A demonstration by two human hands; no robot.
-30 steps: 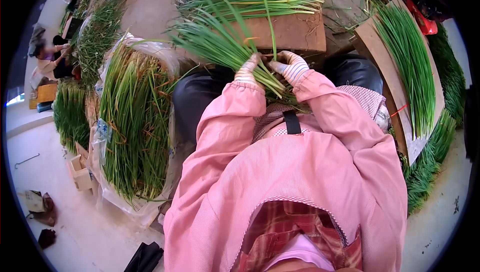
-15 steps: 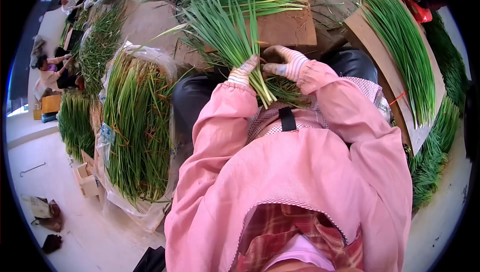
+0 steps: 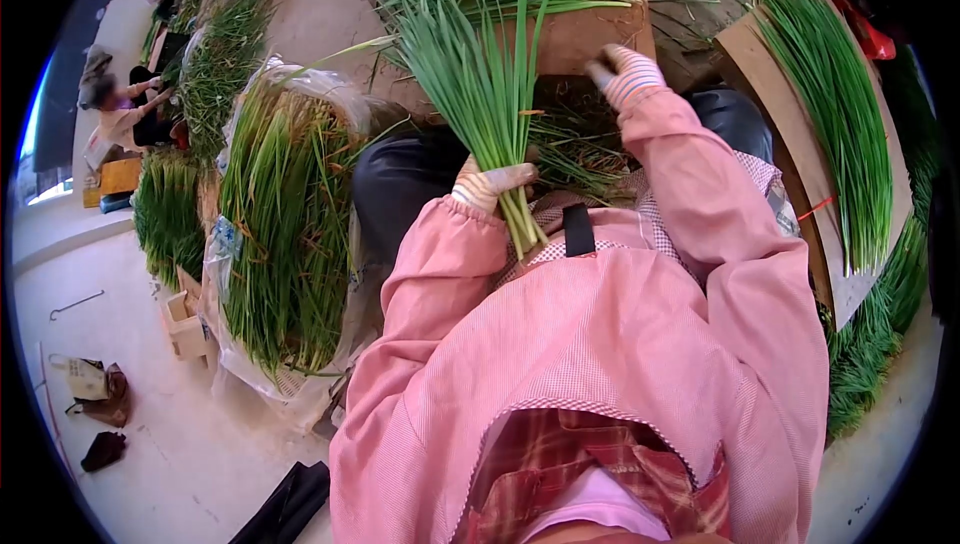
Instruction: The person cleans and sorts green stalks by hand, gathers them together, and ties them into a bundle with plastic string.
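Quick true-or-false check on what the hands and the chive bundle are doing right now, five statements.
1. The left hand grips a bundle of chives near its lower end. True.
2. The right hand also grips that bundle. False: it is stretched forward, apart from the bundle, near the cardboard box.
3. Both hands wear gloves. True.
4. A sack of greens stands on the person's right. False: it is on the left.
5. Chives lie on a board at the right. True.
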